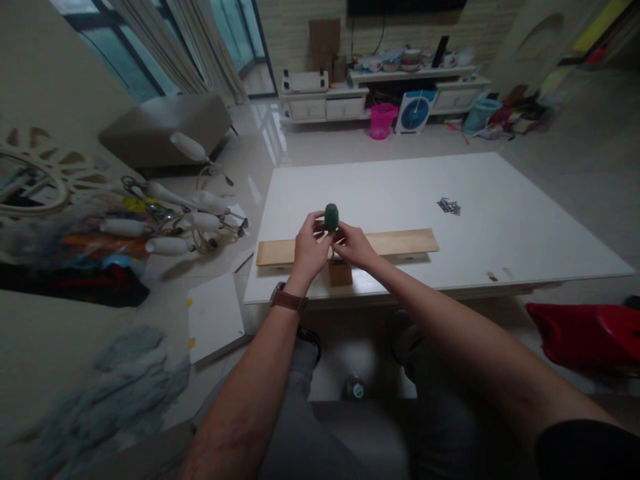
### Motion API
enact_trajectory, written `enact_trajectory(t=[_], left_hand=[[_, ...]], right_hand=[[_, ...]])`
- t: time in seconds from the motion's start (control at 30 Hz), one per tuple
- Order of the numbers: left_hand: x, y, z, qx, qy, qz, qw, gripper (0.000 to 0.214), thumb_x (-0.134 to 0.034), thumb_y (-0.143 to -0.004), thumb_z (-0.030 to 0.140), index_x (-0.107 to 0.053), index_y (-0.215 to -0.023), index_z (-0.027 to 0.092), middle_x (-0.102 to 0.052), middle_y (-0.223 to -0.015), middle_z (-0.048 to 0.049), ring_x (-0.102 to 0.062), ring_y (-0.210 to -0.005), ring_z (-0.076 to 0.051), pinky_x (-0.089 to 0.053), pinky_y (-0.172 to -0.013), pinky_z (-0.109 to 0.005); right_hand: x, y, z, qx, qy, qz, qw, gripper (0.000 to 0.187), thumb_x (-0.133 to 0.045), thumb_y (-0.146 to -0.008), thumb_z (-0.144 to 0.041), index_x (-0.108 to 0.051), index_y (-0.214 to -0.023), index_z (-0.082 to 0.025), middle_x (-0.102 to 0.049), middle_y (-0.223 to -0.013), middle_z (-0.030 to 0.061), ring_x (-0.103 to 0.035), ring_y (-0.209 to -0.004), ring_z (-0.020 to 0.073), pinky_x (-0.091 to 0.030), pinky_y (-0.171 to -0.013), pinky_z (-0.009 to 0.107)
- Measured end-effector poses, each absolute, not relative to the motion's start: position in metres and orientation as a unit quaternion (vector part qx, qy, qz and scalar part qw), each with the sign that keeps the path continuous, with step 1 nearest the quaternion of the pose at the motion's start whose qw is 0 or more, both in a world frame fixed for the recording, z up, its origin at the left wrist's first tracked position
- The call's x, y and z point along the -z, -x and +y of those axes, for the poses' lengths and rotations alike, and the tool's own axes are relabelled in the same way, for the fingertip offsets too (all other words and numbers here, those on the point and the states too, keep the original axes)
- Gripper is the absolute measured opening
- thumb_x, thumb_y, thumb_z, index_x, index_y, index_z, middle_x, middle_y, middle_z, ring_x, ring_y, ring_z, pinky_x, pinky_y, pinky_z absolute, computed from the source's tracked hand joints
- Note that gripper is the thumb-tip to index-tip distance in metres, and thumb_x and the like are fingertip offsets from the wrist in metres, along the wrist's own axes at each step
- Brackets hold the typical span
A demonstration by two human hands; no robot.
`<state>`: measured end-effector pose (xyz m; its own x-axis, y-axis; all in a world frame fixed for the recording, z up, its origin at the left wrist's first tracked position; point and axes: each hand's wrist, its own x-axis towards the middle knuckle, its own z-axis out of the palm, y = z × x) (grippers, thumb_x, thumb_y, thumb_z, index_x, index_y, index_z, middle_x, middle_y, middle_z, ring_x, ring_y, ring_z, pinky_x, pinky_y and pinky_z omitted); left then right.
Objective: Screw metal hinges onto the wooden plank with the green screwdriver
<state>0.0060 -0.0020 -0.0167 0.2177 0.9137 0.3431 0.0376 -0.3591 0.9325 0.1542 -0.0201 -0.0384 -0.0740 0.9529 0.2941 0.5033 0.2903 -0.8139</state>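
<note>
A screwdriver with a dark green handle stands upright over the near edge of the white table. My left hand, with a brown-strapped watch on its wrist, has its fingers closed round it from the left. From the other side, my right hand pinches close to the shaft, just under the handle. Below the tip is a small wooden block with a dark metal piece on top. Behind both hands, a long pale wooden board lies across the table. My fingers partly hide the shaft and the board's middle.
Small metal pieces lie in a pile on the white table. A small dark item sits near its front edge. A lamp with several white arms stands at left. A red chair is at right.
</note>
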Motion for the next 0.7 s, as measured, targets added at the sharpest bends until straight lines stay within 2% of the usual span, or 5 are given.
enact_trajectory(t=[0.17,0.47,0.6,0.7], left_hand=[[0.0154,-0.0058,-0.003,-0.509,-0.645,0.381,0.424,0.041,-0.072,-0.083,0.002,-0.063,-0.117,0.024,-0.075,-0.106,-0.0039,-0.073,-0.105,-0.02,-0.062,-0.098,-0.042],[0.0166,-0.0056,-0.0021,-0.506,-0.645,0.371,0.436,0.048,-0.073,-0.082,0.002,-0.061,-0.122,0.025,-0.074,-0.119,-0.0068,-0.072,-0.114,-0.023,-0.063,-0.1,-0.045],[0.0193,-0.0059,0.0014,-0.511,-0.637,0.376,0.439,0.043,-0.071,-0.081,0.001,-0.061,-0.117,0.023,-0.074,-0.113,-0.0071,-0.075,-0.106,-0.022,-0.065,-0.097,-0.043],[0.0185,-0.0062,0.002,-0.511,-0.626,0.38,0.45,0.042,-0.075,-0.08,0.003,-0.06,-0.114,0.022,-0.075,-0.109,-0.006,-0.076,-0.1,-0.02,-0.066,-0.095,-0.041]], right_hand=[[0.0412,-0.1553,-0.0196,-0.249,0.563,-0.669,0.415,0.033,-0.076,-0.08,-0.013,-0.069,-0.111,-0.021,-0.076,-0.082,0.0014,-0.074,-0.076,0.0206,-0.056,-0.071,0.029],[0.0365,-0.1539,-0.0211,-0.251,0.551,-0.682,0.41,0.032,-0.068,-0.084,-0.008,-0.07,-0.113,-0.022,-0.08,-0.085,0.0015,-0.075,-0.077,0.0198,-0.055,-0.075,0.029],[0.0388,-0.1525,-0.0205,-0.272,0.53,-0.685,0.419,0.036,-0.063,-0.086,-0.008,-0.067,-0.119,-0.022,-0.081,-0.087,0.0022,-0.076,-0.078,0.0188,-0.057,-0.077,0.029],[0.0402,-0.153,-0.0202,-0.274,0.527,-0.679,0.432,0.037,-0.069,-0.084,-0.013,-0.065,-0.119,-0.022,-0.08,-0.089,0.0023,-0.076,-0.079,0.0183,-0.058,-0.074,0.028]])
